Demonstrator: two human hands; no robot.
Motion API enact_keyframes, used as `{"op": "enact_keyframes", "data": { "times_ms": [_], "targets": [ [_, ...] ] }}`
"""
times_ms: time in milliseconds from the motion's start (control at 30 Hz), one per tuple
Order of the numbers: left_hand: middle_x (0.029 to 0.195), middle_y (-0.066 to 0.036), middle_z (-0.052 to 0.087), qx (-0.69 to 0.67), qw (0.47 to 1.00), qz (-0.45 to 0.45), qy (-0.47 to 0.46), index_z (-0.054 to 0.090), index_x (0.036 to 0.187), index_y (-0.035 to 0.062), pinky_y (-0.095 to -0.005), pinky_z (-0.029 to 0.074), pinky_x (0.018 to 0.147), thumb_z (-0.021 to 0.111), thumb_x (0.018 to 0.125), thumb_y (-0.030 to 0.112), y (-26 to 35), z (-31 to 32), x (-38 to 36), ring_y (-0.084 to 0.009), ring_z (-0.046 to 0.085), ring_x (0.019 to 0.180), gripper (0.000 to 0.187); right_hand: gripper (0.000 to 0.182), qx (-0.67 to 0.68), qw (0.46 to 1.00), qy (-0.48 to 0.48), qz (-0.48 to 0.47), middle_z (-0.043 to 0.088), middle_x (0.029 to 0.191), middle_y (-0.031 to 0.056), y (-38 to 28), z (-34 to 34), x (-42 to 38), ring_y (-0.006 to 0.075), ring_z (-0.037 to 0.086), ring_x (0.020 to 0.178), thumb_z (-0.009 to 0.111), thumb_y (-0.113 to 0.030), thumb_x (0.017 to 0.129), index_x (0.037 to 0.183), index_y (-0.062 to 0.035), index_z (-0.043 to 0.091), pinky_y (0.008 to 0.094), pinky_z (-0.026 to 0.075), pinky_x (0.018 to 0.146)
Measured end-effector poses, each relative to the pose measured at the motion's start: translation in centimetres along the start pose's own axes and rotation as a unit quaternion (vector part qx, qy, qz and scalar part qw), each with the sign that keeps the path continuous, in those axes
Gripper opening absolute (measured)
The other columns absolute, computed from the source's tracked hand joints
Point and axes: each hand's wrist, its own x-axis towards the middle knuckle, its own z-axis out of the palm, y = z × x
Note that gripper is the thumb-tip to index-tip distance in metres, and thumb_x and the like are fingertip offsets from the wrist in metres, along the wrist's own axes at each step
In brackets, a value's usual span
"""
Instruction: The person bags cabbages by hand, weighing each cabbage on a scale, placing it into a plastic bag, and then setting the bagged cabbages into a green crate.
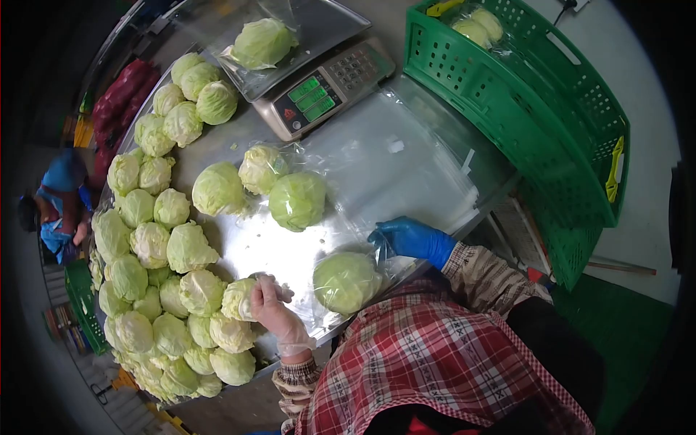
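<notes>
My left hand (277, 317), in a thin clear glove, has its fingers curled over the near side of a pale cabbage (238, 299) at the edge of the pile. Part of that cabbage is hidden behind the fingers. In a blue glove, my right hand (415, 241) pinches the gathered mouth of a clear plastic bag (382, 255). Inside this bag, a round green cabbage (346, 281) rests on the metal table close to my apron. Farther in, a bagged cabbage (297, 201) lies beside two other cabbages.
A large cabbage pile (156, 290) covers the table's left side. At the back, a digital scale (319, 90) carries a bagged cabbage (262, 43). Flat clear bags (413, 159) lie right of centre. Green crates (507, 109) stand at right, and another person (64, 203) is at far left.
</notes>
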Motion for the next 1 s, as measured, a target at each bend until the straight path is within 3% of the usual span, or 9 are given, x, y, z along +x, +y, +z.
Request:
{"op": "enact_keyframes", "data": {
  "times_ms": [167, 233, 333, 433, 567, 733, 867, 933, 1000],
  "targets": [
    [0.054, 0.002, 0.044, -0.001, 1.0, 0.007, -0.007, 0.057, 0.078, 0.0041, -0.02, 0.033, 0.046, 0.059, 0.089, 0.018, -0.1, -0.2, 0.3, -0.0066, 0.038, 0.048, 0.017, 0.029, -0.043, 0.998, -0.042, 0.028, 0.059, 0.086, 0.0088, -0.6, 0.1, -0.1, 0.0193, 0.06, 0.08, 0.05, -0.021, 0.092, 0.102, 0.0054, 0.058, 0.036, 0.051, 0.082],
    [0.06, 0.002, 0.048, 0.011, 1.0, -0.004, -0.01, 0.057, 0.079, 0.0047, -0.0197, 0.035, 0.044, 0.055, 0.09, 0.016, 0.0, -0.2, 0.4, -0.0047, 0.038, 0.047, 0.016, 0.026, -0.007, 0.994, -0.112, -0.014, 0.058, 0.087, 0.0091, -0.5, 0.3, 0.3, 0.0192, 0.058, 0.083, 0.05, -0.02, 0.091, 0.098, 0.0045, 0.058, 0.0398, 0.05, 0.084],
    [0.059, 0.002, 0.047, 0.019, 1.0, -0.011, -0.01, 0.056, 0.079, 0.0041, -0.0199, 0.035, 0.045, 0.054, 0.091, 0.015, 0.1, -0.1, 0.4, -0.0051, 0.038, 0.046, 0.016, 0.023, -0.039, 0.995, -0.067, -0.068, 0.057, 0.089, 0.0099, -0.7, 2.4, -0.6, 0.0186, 0.056, 0.084, 0.048, -0.017, 0.092, 0.095, 0.0037, 0.058, 0.0437, 0.048, 0.086],
    [0.057, 0.002, 0.045, 0.024, 0.999, -0.015, -0.019, 0.056, 0.079, 0.0034, -0.0202, 0.036, 0.045, 0.054, 0.091, 0.015, -0.5, -0.8, 0.8, -0.0055, 0.038, 0.046, 0.017, 0.022, -0.008, 0.99, -0.105, -0.096, 0.056, 0.087, 0.0102, -1.4, 2.8, -0.4, 0.0177, 0.054, 0.082, 0.048, -0.016, 0.092, 0.093, 0.0034, 0.058, 0.0455, 0.047, 0.087],
    [0.056, 0.002, 0.044, 0.029, 0.999, -0.017, -0.022, 0.056, 0.08, 0.0032, -0.0205, 0.037, 0.046, 0.054, 0.092, 0.016, -0.5, -0.8, 0.8, -0.0058, 0.038, 0.046, 0.017, 0.021, 0.05, 0.987, -0.139, -0.058, 0.056, 0.084, 0.0094, -2.3, 3.8, -0.7, 0.0171, 0.053, 0.08, 0.049, -0.015, 0.091, 0.09, 0.0034, 0.058, 0.0399, 0.047, 0.086],
    [0.055, 0.003, 0.045, 0.006, 1.0, -0.017, -0.012, 0.057, 0.078, 0.0058, -0.0193, 0.033, 0.045, 0.056, 0.09, 0.014, -0.5, -0.4, 0.6, -0.0057, 0.037, 0.046, 0.014, 0.02, -0.173, 0.976, -0.086, -0.099, 0.055, 0.081, 0.0087, -2.5, 3.5, -1.0, 0.0167, 0.053, 0.079, 0.05, -0.014, 0.09, 0.088, 0.0051, 0.058, 0.0302, 0.045, 0.079],
    [0.056, 0.003, 0.045, -0.003, 1.0, -0.025, -0.005, 0.058, 0.079, 0.0057, -0.0193, 0.032, 0.045, 0.057, 0.09, 0.014, -0.4, -0.1, 0.5, -0.0053, 0.037, 0.046, 0.014, 0.02, -0.156, 0.973, -0.139, -0.101, 0.055, 0.081, 0.0088, -2.6, 3.3, -1.0, 0.0169, 0.054, 0.079, 0.051, -0.013, 0.089, 0.088, 0.006, 0.058, 0.0307, 0.045, 0.08],
    [0.056, 0.004, 0.042, 0.01, 1.0, -0.024, 0.01, 0.058, 0.079, 0.0046, -0.0188, 0.034, 0.044, 0.056, 0.091, 0.018, -0.7, -0.2, 0.6, -0.0042, 0.035, 0.046, 0.018, 0.019, -0.132, 0.977, -0.118, -0.121, 0.055, 0.077, 0.0109, -2.4, 3.9, -1.2, 0.0199, 0.052, 0.074, 0.051, -0.011, 0.086, 0.084, 0.007, 0.057, 0.0391, 0.043, 0.082],
    [0.057, 0.004, 0.042, 0.03, 0.999, -0.029, 0.02, 0.058, 0.078, 0.0052, -0.0185, 0.03, 0.042, 0.056, 0.091, 0.017, -0.3, 0.1, 0.2, -0.0037, 0.033, 0.045, 0.018, 0.019, -0.093, 0.982, -0.1, -0.131, 0.055, 0.077, 0.0105, -1.8, 3.8, -0.9, 0.0208, 0.053, 0.075, 0.051, -0.012, 0.086, 0.084, 0.0058, 0.057, 0.0399, 0.043, 0.082]
  ]
}}
